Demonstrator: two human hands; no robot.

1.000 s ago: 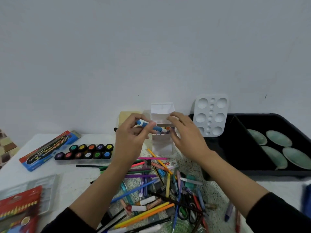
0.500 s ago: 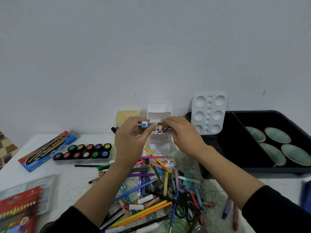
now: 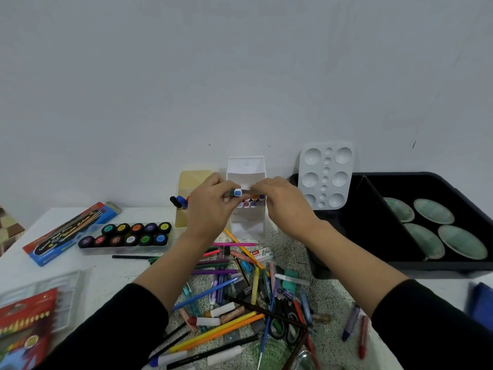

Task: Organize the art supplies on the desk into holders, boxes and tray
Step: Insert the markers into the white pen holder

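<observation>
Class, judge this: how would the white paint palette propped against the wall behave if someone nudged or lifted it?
The white paint palette looks like thin moulded plastic, so it is probably stiff and light. It stands on edge against the wall, so a nudge would likely topple or slide it.

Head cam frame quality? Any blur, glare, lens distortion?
Head view: flat, soft light, no glare or hard shadows; centre sharp, the blue-capped marker pinched by the left hand and right hand reads clearly; lower corners smear, blurring the red cardboard pencil box and a dark blue object at the right edge; wide-angle stretch on the black sleeves.
</observation>
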